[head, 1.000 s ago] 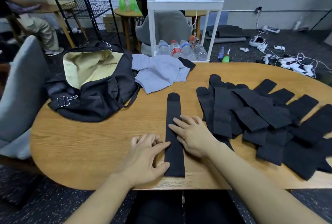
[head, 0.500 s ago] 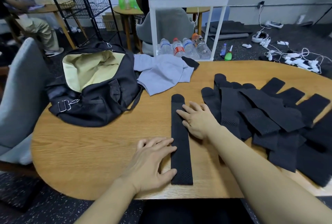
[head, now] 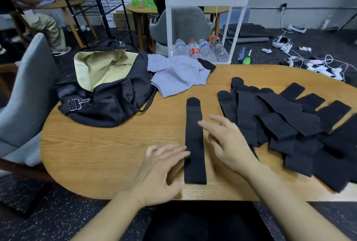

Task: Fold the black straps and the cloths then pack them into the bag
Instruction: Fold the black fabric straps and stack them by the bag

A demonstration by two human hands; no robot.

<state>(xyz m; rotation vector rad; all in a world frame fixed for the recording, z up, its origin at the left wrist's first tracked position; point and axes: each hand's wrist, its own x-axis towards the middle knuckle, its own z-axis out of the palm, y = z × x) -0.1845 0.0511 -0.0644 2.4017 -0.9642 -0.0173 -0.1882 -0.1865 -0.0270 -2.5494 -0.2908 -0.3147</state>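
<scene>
Item: single black strap [head: 194, 140], laid out straight on the wooden worktop [head: 108, 155] in front of the seated person, its rounded tab end pointing away and its perforated end nearest the edge. It lies flat, with no fold in it yet.

Handling, as judged: thin, soft, light fabric, limp under its own weight; the mesh section probably gives a little friction, so it should not slide much on the wood. Not fragile. It would best be taken at either short end, pinched between thumb and fingers, and carried over to meet the other end; a flat palm on the middle would keep it from creeping.

Left hand [head: 160, 171]: fingers spread and fairly straight, tips just at the strap's left edge; it has hold of nothing. Whether it presses the worktop or hovers I cannot tell, as it is blurred.

Right hand [head: 228, 140]: fingers loosely extended, lying just beside the strap's right edge, holding nothing.

Stock awaiting folding: heap of black straps [head: 286, 124], overlapped and fanned out to the right of the single one, near but apart from it.

Cloths: grey cloth [head: 177, 74], rumpled, at the far side of the worktop, touching the bag.

Container: black bag [head: 112, 103], mouth open, pale lining showing, resting at the left of the worktop.
</scene>
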